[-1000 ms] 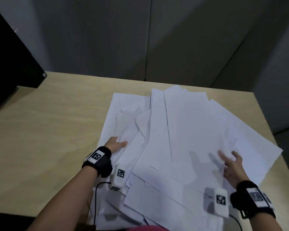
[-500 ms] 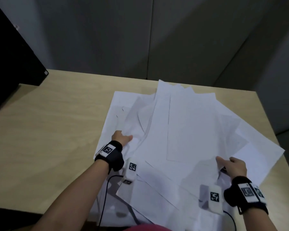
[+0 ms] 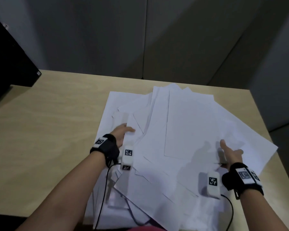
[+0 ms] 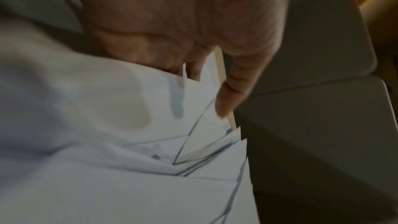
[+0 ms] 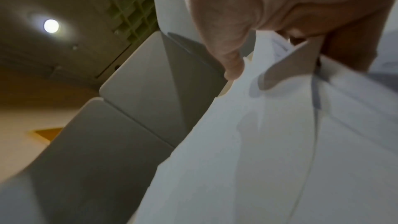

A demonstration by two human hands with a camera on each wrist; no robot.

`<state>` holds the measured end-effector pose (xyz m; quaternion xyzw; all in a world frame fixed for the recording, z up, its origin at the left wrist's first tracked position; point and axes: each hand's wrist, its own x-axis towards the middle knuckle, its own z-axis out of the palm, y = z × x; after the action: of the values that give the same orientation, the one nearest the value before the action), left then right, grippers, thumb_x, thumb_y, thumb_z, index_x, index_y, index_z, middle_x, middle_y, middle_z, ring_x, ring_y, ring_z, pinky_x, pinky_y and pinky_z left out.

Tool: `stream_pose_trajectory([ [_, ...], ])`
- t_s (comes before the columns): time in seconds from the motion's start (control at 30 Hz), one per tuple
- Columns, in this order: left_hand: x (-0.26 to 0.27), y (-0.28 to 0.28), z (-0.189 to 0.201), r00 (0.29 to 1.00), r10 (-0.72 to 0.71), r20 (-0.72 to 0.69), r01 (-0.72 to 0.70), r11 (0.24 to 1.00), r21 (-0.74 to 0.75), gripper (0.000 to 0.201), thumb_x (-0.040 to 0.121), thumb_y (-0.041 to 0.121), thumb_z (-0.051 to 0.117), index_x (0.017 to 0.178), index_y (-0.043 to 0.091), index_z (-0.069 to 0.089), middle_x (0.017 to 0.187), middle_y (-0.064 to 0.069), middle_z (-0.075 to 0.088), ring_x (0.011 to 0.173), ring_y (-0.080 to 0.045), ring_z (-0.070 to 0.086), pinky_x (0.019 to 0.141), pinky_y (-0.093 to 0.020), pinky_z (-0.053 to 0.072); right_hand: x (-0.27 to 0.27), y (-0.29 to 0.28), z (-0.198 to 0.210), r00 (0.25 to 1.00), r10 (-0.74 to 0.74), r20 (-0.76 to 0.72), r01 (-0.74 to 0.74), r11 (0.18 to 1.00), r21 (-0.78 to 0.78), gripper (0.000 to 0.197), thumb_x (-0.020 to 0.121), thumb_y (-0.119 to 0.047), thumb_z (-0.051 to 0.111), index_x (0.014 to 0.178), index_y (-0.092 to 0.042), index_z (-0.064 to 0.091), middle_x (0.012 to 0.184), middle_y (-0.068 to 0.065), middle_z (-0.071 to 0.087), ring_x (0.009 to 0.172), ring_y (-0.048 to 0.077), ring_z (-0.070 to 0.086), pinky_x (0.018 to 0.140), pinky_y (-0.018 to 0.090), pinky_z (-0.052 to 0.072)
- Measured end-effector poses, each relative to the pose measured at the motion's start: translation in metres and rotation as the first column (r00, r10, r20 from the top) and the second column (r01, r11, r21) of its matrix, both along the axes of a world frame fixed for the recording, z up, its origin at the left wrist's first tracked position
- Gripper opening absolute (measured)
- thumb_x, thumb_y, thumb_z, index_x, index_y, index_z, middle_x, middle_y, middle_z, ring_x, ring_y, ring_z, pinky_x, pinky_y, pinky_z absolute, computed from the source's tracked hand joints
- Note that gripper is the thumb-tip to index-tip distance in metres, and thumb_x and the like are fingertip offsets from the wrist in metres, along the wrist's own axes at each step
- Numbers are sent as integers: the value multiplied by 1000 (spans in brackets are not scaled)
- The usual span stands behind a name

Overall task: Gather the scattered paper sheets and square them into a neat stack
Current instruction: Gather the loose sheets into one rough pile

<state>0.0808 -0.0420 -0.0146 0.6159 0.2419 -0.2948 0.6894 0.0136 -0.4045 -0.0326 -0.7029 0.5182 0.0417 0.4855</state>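
Many white paper sheets [image 3: 182, 130] lie fanned and overlapping on the right half of a light wooden table [image 3: 48, 130], some hanging past its near edge. The left hand [image 3: 122, 133] rests at the left side of the spread, its thumb on top; the left wrist view shows fingers slipped in among the sheet edges with the thumb pressing down on them, so it pinches a few sheets. The right hand [image 3: 230, 152] sits at the right side of the spread with its thumb stretched out over the top sheet; the right wrist view shows its fingers tucked under lifted edges, holding several sheets. A dark cabinet [image 3: 8, 64] stands at the table's far left corner, and grey wall panels [image 3: 140, 39] rise behind.
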Motion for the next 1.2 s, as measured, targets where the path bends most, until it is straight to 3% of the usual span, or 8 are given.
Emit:
stream_pose_trajectory([
  [0.17, 27, -26, 11, 960, -274, -52, 262, 823, 504, 69, 89, 27, 59, 143, 0, 26, 148, -11, 36, 136, -28, 37, 110, -34, 31, 12, 19, 5, 992, 125, 12, -120, 971, -209, 46, 91, -13, 53, 128, 4, 33, 131, 31, 47, 115, 43, 50, 88, 42, 41],
  [0.3, 19, -33, 13, 865, -464, -192, 479, 651, 588, 50, 93, 22, 53, 132, -5, 37, 131, -22, 50, 116, -33, 57, 86, -35, 46, 11, 2, 6, 969, 230, 93, -208, 957, -203, 44, 86, 0, 57, 124, 3, 36, 128, 28, 50, 114, 41, 51, 87, 42, 41],
  [0.4, 16, -26, 4, 970, -203, -130, 231, 938, 258, 20, 88, -2, 48, 108, 3, 52, 89, -14, 57, 67, -23, 61, 56, -27, 48, 11, -12, 9, 942, 303, 146, -286, 950, -126, 60, 80, 14, 56, 133, -2, 32, 133, 24, 47, 121, 40, 47, 93, 45, 41],
  [0.47, 19, -25, -2, 996, 32, -78, -27, 997, 70, 36, 89, 3, 53, 124, 10, 46, 117, -10, 54, 93, -26, 58, 78, -34, 49, 9, -12, 10, 933, 315, 172, -315, 949, -30, 71, 76, 20, 54, 135, -9, 28, 126, 19, 49, 116, 39, 49, 83, 47, 44],
  [0.7, 25, -40, -23, 968, -131, 215, -13, 827, 561, 38, 91, 11, 53, 127, 1, 50, 132, -16, 55, 122, -30, 51, 98, -27, 39, -4, 17, -13, 985, -4, 172, 9, 1000, -30, 59, 84, -21, 65, 132, 2, 38, 131, 20, 52, 117, 36, 52, 99, 45, 42],
  [0.97, 15, -10, -39, 965, -191, 178, 80, 866, 493, 58, 80, 7, 69, 132, 4, 46, 130, -15, 55, 124, -31, 50, 105, -36, 41, -55, 29, -19, 940, 292, 177, -318, 937, 145, 99, 53, 23, 68, 137, -11, 28, 125, 19, 52, 102, 31, 52, 81, 40, 48],
  [1.07, 22, -9, -32, 936, -328, 129, 188, 773, 607, 70, 74, 5, 73, 136, 14, 42, 138, -10, 48, 124, -29, 50, 102, -32, 43, -59, 30, -16, 953, 229, 199, -273, 935, 229, 111, 26, -19, 95, 123, -5, 43, 111, 19, 61, 92, 30, 59, 77, 37, 48],
  [1.2, 34, -21, -16, 938, -293, 187, 93, 729, 678, 25, 81, 30, 67, 101, 17, 58, 103, -2, 55, 101, -33, 62, 78, -28, 43, -41, 35, -16, 980, 37, 193, -82, 970, 230, 52, 65, -5, 81, 109, 4, 54, 99, 20, 65, 71, 25, 66, 60, 23, 53],
])
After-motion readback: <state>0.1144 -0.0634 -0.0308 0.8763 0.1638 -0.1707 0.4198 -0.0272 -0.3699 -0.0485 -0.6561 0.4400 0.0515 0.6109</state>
